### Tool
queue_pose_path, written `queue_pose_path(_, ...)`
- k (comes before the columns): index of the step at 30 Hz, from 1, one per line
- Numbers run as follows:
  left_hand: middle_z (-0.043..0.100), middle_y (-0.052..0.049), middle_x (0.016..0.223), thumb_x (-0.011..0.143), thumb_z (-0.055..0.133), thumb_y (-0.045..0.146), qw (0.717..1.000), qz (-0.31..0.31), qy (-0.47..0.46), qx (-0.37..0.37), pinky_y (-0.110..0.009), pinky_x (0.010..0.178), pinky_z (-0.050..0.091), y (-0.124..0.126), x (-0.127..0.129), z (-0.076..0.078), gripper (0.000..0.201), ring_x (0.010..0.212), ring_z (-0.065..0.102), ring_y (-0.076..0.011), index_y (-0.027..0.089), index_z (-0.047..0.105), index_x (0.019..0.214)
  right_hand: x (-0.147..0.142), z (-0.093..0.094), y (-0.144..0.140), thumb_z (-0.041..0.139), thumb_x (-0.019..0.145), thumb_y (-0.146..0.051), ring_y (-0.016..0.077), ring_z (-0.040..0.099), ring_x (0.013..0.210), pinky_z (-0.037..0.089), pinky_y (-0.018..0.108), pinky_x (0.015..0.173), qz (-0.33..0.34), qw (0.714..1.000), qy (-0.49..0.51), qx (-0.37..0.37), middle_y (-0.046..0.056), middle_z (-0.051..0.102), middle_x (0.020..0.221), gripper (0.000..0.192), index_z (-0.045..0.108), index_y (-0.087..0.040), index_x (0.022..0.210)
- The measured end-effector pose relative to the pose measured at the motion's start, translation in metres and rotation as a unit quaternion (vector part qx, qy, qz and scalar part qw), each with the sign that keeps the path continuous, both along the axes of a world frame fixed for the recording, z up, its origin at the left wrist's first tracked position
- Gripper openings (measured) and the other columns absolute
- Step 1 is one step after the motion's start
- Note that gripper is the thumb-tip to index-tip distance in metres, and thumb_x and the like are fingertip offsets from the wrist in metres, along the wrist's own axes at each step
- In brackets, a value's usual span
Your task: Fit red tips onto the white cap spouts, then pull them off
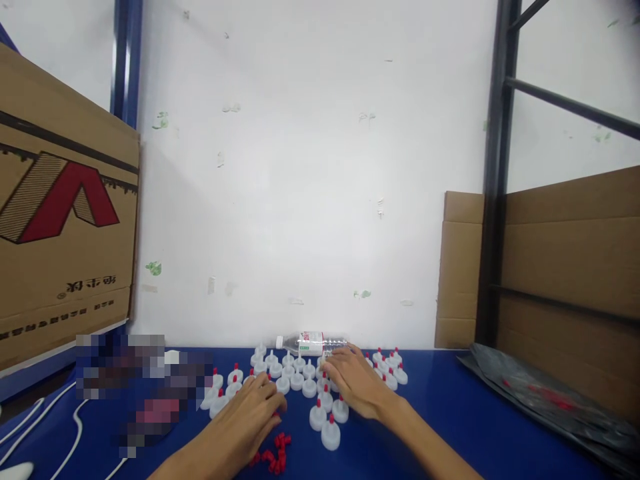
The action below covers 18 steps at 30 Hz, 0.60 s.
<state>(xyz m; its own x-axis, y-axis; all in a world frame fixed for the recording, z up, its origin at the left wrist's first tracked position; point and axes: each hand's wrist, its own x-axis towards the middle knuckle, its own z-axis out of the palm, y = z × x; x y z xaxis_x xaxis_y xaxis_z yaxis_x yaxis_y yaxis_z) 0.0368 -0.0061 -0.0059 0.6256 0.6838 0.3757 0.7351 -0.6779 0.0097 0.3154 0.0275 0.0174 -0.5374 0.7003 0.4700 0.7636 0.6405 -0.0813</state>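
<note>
My left hand (255,405) hovers low over the table with its fingers curled in, and a bit of red shows at its fingertips, apparently a small red tip cap. Just below it lies a loose pile of red tip caps (278,456). My right hand (353,377) reaches in among white nozzle caps, its bent fingers down at one white nozzle cap (321,360); its thumb is hidden. Bare white nozzle caps (297,380) stand upright between the hands. Nozzle caps with red tips (331,433) stand in front of my right hand, and others stand at both sides.
A clear plastic bottle (310,343) lies on its side against the wall. A printed cardboard box (70,200) stands left, above white cables (77,427). Black plastic sheeting (545,407) lies on the right, by cardboard (570,267) and a dark metal post (495,167).
</note>
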Motion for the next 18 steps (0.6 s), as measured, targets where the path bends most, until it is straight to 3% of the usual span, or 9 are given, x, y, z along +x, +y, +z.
queue_pose_path(4, 0.069, -0.006, 0.096, 0.100, 0.053, 0.016, 1.000, -0.011, -0.010, 0.028, -0.035, 0.081, 0.041, 0.005, -0.001, -0.001, 0.018, 0.095, 0.055, -0.0258, 0.022, 0.069, 0.092, -0.004, -0.006, 0.000, 0.021, 0.113, -0.037, 0.0258, 0.058, 0.128, 0.031, 0.048, 0.114, 0.016, 1.000, 0.003, -0.007, 0.005, 0.076, 0.095, 0.055, 0.069, -0.021, 0.091)
queue_pose_path(9, 0.070, -0.005, 0.094, 0.099, 0.052, 0.011, 0.999, -0.011, -0.021, 0.046, -0.034, 0.078, 0.041, 0.005, -0.002, 0.002, 0.020, 0.089, 0.057, -0.0247, 0.022, 0.069, 0.095, 0.003, 0.012, -0.007, 0.032, 0.112, -0.039, 0.0208, 0.064, 0.115, 0.025, 0.047, 0.120, 0.038, 0.999, 0.020, 0.029, 0.003, 0.075, 0.107, 0.043, 0.071, -0.023, 0.103)
queue_pose_path(13, 0.071, -0.005, 0.100, 0.100, 0.054, 0.013, 0.996, -0.006, -0.047, 0.071, -0.036, 0.083, 0.043, -0.003, -0.003, 0.011, 0.021, 0.094, 0.060, -0.0257, 0.025, 0.068, 0.110, -0.002, 0.022, -0.020, 0.046, 0.107, -0.047, 0.0244, 0.064, 0.110, 0.040, 0.046, 0.110, 0.052, 0.996, 0.038, 0.069, 0.008, 0.073, 0.113, 0.034, 0.068, -0.023, 0.116)
queue_pose_path(18, 0.073, -0.004, 0.099, 0.102, 0.057, 0.020, 0.990, -0.004, -0.093, 0.102, -0.036, 0.081, 0.045, -0.011, -0.001, 0.023, 0.015, 0.094, 0.062, -0.0252, 0.025, 0.070, 0.109, -0.025, 0.014, -0.035, 0.065, 0.098, -0.045, 0.0249, 0.063, 0.105, 0.051, 0.038, 0.095, 0.111, 0.989, 0.007, 0.097, 0.006, 0.070, 0.104, 0.024, 0.067, -0.023, 0.106)
